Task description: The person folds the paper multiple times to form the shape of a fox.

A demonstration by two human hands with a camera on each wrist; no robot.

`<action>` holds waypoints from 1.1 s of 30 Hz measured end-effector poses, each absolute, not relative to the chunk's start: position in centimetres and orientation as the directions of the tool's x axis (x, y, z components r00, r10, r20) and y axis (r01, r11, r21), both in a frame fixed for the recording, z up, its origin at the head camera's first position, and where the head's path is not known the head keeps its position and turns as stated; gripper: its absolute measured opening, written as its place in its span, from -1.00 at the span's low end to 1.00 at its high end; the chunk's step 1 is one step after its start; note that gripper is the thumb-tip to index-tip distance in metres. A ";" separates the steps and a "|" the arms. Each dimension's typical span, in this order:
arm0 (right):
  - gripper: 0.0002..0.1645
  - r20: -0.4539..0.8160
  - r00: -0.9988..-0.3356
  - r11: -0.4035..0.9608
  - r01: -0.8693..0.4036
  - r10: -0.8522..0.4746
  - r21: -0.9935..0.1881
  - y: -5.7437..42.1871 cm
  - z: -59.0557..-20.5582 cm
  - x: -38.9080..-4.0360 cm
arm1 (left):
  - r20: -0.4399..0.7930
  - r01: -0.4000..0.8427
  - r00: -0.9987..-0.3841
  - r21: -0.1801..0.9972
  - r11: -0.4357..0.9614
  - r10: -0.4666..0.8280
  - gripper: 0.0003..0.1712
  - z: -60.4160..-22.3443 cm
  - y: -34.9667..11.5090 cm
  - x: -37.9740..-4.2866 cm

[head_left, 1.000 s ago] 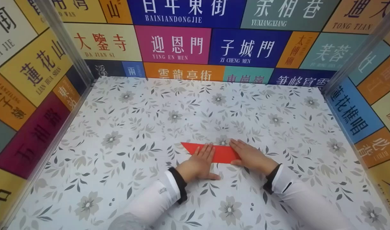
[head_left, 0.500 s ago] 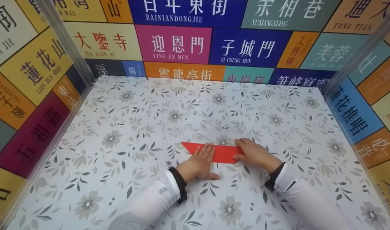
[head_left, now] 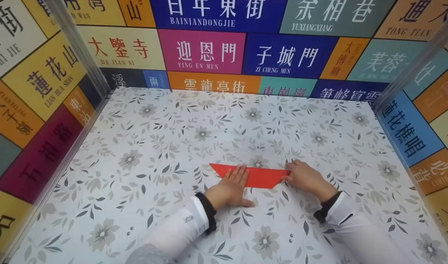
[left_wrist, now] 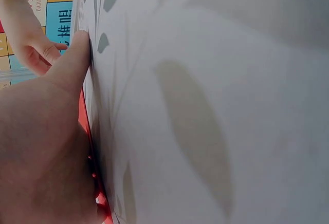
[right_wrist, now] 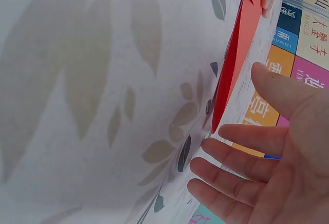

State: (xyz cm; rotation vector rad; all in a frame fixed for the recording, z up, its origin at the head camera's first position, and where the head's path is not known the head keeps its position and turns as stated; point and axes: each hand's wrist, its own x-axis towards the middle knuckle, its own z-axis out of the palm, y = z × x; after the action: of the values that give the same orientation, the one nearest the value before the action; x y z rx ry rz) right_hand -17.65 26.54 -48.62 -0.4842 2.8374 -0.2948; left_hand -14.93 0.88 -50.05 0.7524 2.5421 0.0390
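Observation:
A folded red paper [head_left: 260, 178], a long flat shape with slanted ends, lies on the patterned tabletop. Across its left part my left hand [head_left: 231, 187] rests with straight fingers, the thumb spread out toward the near side on the cloth. In the left wrist view, a red edge of the paper [left_wrist: 84, 116] shows under that hand. At the paper's right tip is my right hand [head_left: 306, 178]. The right wrist view shows this hand [right_wrist: 257, 162] with fingers and thumb parted and nothing between them, beside the paper's pointed end [right_wrist: 231, 75], whose layers stand slightly apart.
The table [head_left: 165, 124] wears a white covering with grey flowers and leaves. Colourful panels with street-name lettering [head_left: 205, 51] rise behind it and at both sides, with clear posts [head_left: 411, 66] at the back corners.
My right hand has slid rightward along the paper to its right tip, baring more of the red surface and its slanted end. The left hand stays in place on the paper.

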 end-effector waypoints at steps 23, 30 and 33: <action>-0.55 -0.164 -0.919 0.918 -0.314 -0.358 -0.240 26.5 -49.0 -16.9 | -0.437 0.507 -0.734 0.156 0.848 0.520 0.26 -50.4 0.9 -15.0; -0.59 -0.166 -0.935 0.924 -0.261 -0.314 -0.278 26.4 -48.9 -17.5 | -0.435 0.518 -0.734 0.136 0.845 0.521 0.25 -50.4 0.9 -15.0; -0.61 -0.163 -0.939 0.922 -0.246 -0.303 -0.299 26.3 -48.8 -17.8 | -0.438 0.522 -0.733 0.129 0.843 0.521 0.26 -50.4 0.9 -15.1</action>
State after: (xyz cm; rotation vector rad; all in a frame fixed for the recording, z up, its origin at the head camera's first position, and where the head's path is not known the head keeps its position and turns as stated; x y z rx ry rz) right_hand -17.76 26.35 -48.79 -0.4149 2.8756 -0.4075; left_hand -15.07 0.92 -50.38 0.7689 2.5546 -0.0036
